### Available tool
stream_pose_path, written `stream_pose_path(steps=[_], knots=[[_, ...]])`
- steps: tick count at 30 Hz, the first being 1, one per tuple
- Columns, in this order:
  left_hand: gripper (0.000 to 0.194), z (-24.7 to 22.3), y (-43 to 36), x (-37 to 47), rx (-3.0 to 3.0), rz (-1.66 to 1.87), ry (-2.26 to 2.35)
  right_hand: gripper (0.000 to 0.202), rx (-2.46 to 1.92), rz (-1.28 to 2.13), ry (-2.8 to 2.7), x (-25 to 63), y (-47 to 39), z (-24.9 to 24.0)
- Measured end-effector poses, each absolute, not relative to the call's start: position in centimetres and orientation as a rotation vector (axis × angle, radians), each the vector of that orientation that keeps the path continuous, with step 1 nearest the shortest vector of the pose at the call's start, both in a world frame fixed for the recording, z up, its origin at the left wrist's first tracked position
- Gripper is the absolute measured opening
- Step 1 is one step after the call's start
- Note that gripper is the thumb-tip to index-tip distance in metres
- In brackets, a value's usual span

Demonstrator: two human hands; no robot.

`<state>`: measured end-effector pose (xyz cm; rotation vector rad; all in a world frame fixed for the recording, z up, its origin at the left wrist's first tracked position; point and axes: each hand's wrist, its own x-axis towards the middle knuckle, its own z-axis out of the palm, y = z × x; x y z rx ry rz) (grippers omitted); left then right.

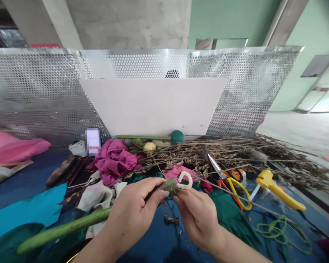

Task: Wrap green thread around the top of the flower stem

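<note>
The green stem point(171, 185) is held above the blue worktop point(145, 246), near the middle. Its end is already wound in green; the white curl point(191, 179) there is bare, so the work looks part-done. The left hand point(135, 204) closes round the stem; the right hand's point(200, 219) fingertips bunch by the curl, their exact hold hidden. Beyond, a thin strand point(157, 162) runs towards a pale ball point(149, 147).
</note>
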<state>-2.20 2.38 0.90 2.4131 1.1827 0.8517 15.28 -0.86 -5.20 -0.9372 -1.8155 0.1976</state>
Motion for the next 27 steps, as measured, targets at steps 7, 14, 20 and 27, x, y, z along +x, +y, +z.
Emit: stream_pose_path(steps=[7, 14, 20, 27], knots=[[0.017, 1.7, 2.4, -2.4, 2.312, 0.731, 1.192, 0.019, -0.906, 0.421, -1.662, 14.7, -1.1, -5.0], [0.011, 2.2, 2.5, -2.6, 2.267, 0.612, 1.204, 0.021, -0.900, 0.614, -1.474, 14.2, -1.4, -4.4], [0.013, 2.1, 2.6, -2.4, 2.409, 0.679, 1.214, 0.023, -0.900, 0.627, -1.481, 14.0, -2.0, -4.3], [0.016, 2.0, 2.5, -2.2, 2.412, 0.622, 1.195, 0.023, -0.868, 0.609, -1.511, 14.1, -2.2, -4.3]])
